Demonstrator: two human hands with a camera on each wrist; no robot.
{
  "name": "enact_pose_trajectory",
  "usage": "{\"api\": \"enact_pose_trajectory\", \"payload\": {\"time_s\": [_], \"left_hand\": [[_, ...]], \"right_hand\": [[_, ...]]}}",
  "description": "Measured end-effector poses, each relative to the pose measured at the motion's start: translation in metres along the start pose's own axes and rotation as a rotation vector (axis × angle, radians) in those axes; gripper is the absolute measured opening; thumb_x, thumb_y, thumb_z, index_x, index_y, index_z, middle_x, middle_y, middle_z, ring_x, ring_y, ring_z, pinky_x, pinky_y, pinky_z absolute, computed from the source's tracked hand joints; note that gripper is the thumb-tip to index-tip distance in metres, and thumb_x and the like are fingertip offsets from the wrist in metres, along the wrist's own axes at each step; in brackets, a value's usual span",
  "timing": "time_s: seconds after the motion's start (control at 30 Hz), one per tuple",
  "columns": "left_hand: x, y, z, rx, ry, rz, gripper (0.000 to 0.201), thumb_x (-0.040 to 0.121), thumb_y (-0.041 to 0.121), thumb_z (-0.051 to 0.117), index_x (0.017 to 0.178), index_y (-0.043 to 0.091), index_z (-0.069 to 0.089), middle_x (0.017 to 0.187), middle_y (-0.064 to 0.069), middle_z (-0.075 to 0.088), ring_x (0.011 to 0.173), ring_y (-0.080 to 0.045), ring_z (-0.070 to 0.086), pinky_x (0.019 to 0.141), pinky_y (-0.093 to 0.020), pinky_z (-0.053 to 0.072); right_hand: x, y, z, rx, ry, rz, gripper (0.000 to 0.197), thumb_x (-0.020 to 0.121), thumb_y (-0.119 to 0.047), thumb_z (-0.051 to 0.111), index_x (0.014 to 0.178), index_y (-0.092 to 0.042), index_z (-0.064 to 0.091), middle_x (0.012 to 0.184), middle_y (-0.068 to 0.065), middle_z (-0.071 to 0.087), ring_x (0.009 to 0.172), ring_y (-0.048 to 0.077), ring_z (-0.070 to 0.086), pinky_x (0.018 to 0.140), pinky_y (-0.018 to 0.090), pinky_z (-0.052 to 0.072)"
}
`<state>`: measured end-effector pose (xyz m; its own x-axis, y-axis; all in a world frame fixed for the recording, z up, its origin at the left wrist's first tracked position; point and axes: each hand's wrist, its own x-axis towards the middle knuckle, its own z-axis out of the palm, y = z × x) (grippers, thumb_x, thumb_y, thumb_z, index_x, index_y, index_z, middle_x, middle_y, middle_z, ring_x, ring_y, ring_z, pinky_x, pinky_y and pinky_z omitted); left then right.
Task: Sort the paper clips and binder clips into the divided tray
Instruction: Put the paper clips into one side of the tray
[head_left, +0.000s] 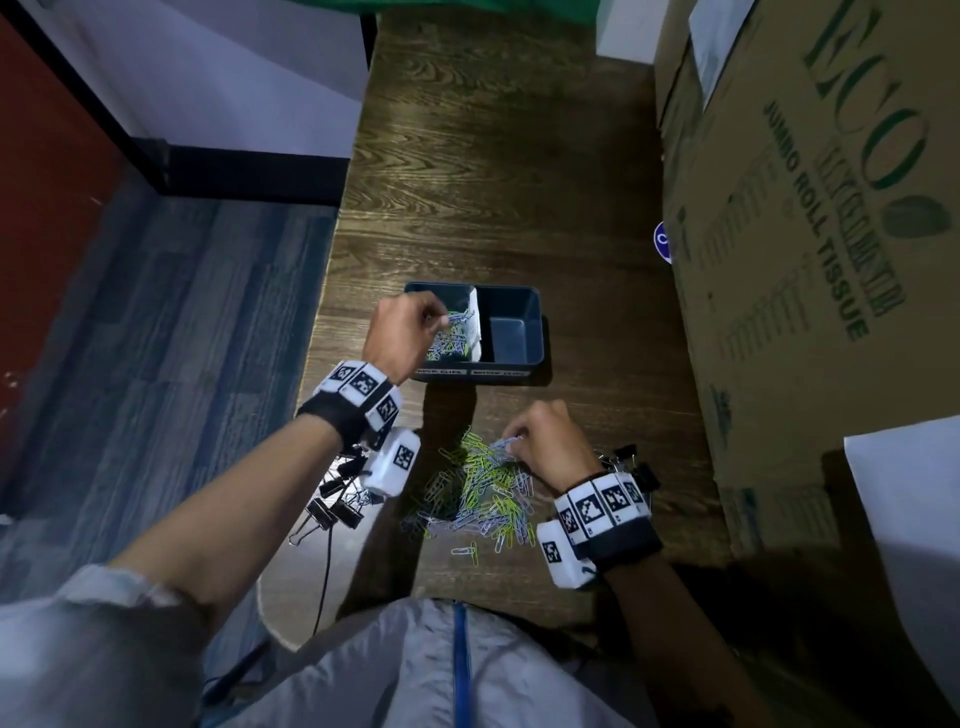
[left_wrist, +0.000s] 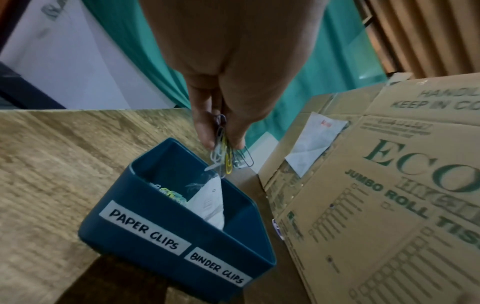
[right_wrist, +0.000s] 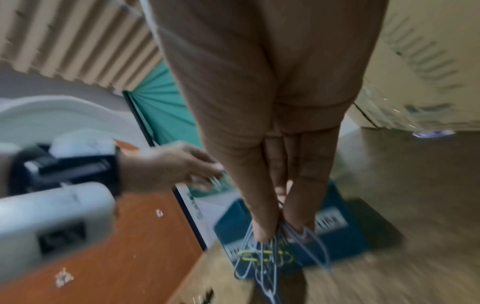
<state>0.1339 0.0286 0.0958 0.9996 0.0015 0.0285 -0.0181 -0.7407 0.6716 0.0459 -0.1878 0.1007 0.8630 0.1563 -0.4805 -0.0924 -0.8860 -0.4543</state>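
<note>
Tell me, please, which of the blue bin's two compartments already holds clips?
The left compartment, labelled PAPER CLIPS, beneath the left hand: coloured paper clips lie in it. The right compartment, labelled BINDER CLIPS, shows only bare floor.
</note>
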Motion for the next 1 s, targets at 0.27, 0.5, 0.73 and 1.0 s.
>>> {"api": "enact_pose_trajectory", "payload": {"time_s": [0.27, 0.5, 0.73, 1.0], "left_hand": [[-0.046, -0.033, 0.022, 0.121, 0.021, -0.056, 0.014, 0.095, 0.03, 0.061, 0.1, 0.02, 0.069, 0.085, -0.001, 0.072, 0.067, -0.014, 0.063, 0.06, -0.023, 0.047], [-0.127, -0.058, 0.054, 0.172, -0.343, -0.141, 0.013, 0.095, 0.03, 0.06, 0.102, 0.02, 0.065, 0.097, 0.002, 0.069, 0.079, -0.012, 0.061, 0.069, -0.022, 0.045], [-0.154, -0.058, 0.064, 0.223, -0.479, -0.081, 0.027, 0.09, 0.012, 0.061, 0.117, 0.015, 0.059, 0.109, -0.004, 0.062, 0.097, -0.021, 0.061, 0.077, -0.021, 0.038], [-0.18, -0.057, 0.074, 0.378, -0.663, -0.15, 0.062, 0.084, 0.019, 0.069, 0.135, 0.012, 0.034, 0.122, -0.009, 0.051, 0.095, -0.03, 0.063, 0.082, -0.04, 0.053]], "right_hand": [[0.02, -0.062, -0.069, 0.002, 0.181, -0.272, 0.01, 0.087, -0.018, 0.075, 0.096, -0.016, 0.079, 0.092, -0.002, 0.07, 0.084, 0.005, 0.056, 0.077, 0.022, 0.051], [0.076, -0.103, -0.082, 0.011, 0.279, -0.342, 0.016, 0.081, -0.013, 0.081, 0.098, -0.015, 0.08, 0.094, 0.006, 0.076, 0.09, 0.019, 0.069, 0.079, 0.021, 0.048], [0.08, -0.059, -0.031, 0.092, 0.249, -0.267, 0.023, 0.083, -0.005, 0.078, 0.104, -0.013, 0.077, 0.104, 0.007, 0.075, 0.09, 0.016, 0.069, 0.088, 0.034, 0.058], [0.033, 0.06, 0.059, -0.058, -0.147, 0.145, 0.065, 0.077, -0.01, 0.082, 0.135, -0.022, 0.055, 0.139, 0.007, 0.054, 0.116, 0.026, 0.061, 0.093, 0.042, 0.056]]}}
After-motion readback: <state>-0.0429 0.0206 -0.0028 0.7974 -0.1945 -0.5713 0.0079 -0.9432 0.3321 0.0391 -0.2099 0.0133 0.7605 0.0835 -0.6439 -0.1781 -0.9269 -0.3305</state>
